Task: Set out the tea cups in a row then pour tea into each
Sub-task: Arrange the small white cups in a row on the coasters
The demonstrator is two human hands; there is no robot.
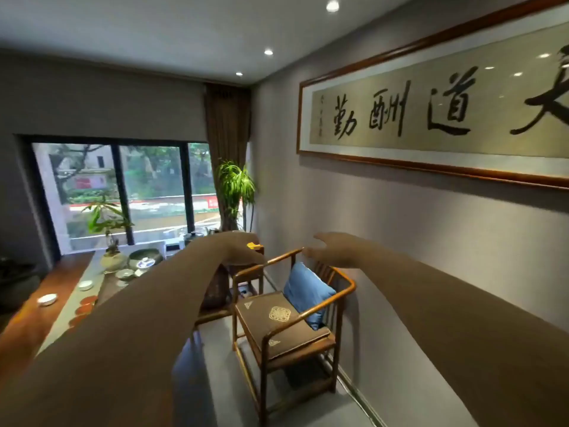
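Observation:
Both my arms stretch forward over the room, away from the tea table [29, 325] at the left. My left hand [243, 249] hangs palm down with loose fingers and holds nothing. My right hand [331, 248] is spread open above the back of a wooden chair [277, 331]. Small white tea cups stand along the table: one [47, 299] near the front, another [85, 285] behind it, a third [124, 274] further back. A blue-and-white lidded cup [144, 262] sits in a dark bowl [154, 255]. No teapot can be made out.
Red round coasters [87, 302] lie on the grey table runner. A potted plant [112, 257] stands at the table's far end. The chair carries a blue cushion [304, 291] and stands against the right wall. A small side table [246, 269] with a yellow object [253, 245] stands behind my left hand.

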